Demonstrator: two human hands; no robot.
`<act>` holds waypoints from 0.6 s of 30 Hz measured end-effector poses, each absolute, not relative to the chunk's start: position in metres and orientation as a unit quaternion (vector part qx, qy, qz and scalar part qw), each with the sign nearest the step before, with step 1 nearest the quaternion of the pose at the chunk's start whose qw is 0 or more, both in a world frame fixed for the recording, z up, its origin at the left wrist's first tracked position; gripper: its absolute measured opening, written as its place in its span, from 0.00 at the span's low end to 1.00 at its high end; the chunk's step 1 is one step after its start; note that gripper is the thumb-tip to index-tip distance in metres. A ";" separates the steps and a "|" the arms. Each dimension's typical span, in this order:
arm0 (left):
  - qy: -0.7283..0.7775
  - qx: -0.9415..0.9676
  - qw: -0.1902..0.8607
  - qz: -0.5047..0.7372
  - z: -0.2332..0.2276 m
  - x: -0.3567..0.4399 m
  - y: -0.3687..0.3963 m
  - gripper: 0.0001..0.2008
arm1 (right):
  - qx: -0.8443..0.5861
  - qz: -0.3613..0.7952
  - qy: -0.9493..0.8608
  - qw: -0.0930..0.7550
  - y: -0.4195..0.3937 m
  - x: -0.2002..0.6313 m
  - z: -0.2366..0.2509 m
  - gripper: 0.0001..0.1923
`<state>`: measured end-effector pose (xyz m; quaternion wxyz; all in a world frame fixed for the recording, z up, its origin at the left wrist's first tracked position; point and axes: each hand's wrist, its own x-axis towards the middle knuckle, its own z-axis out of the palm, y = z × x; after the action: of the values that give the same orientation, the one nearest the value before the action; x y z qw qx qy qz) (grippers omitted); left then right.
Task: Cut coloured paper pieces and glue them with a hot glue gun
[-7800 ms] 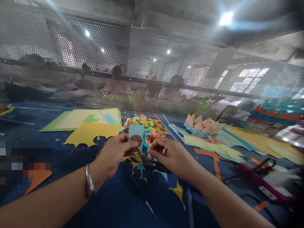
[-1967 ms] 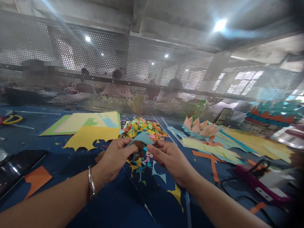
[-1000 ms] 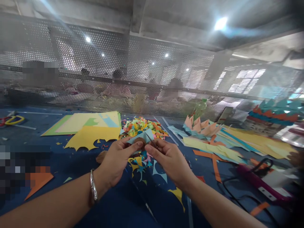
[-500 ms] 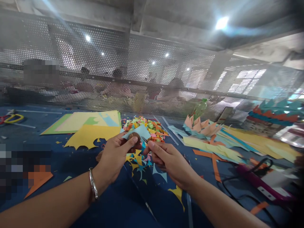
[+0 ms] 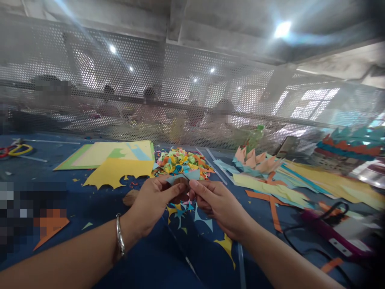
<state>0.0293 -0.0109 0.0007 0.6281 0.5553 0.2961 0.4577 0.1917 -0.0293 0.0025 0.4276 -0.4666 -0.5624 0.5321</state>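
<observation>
My left hand, with a silver bangle on its wrist, pinches a piece of light blue paper. A round brown piece is held against the paper under the thumb. Close beside it, my right hand is closed around a thin, dark, pointed metal tool, mostly hidden by the fingers; only its tip shows, at the paper. Behind the hands lies a heap of small colourful paper pieces. Cut scraps, such as a yellow one, lie below them.
Stacked sheets and a notched yellow sheet lie left of the heap. Scissors are at far left. Folded paper points, paper strips and a purple power strip with cables occupy the right. Perforated metal panels stand behind.
My two hands have come closer together. The light blue paper has shifted right and tilted flatter, and the tool's tip now lies against it. My right hand covers more of the tool.
</observation>
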 end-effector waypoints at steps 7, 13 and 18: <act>0.289 0.552 0.643 0.444 0.005 0.029 -0.011 0.05 | -0.467 0.518 -0.580 0.421 -0.032 0.193 0.006 0.22; 0.305 0.561 0.628 0.446 0.005 0.027 -0.010 0.05 | -0.474 0.498 -0.598 0.412 -0.031 0.193 0.010 0.21; 0.312 0.561 0.621 0.449 0.005 0.026 -0.010 0.04 | -0.478 0.484 -0.609 0.407 -0.029 0.196 0.009 0.22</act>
<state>0.0261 -0.0096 0.0045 0.6211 0.5614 0.3124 0.4488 0.1961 -0.0289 0.0091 0.4073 -0.4781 -0.6092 0.4842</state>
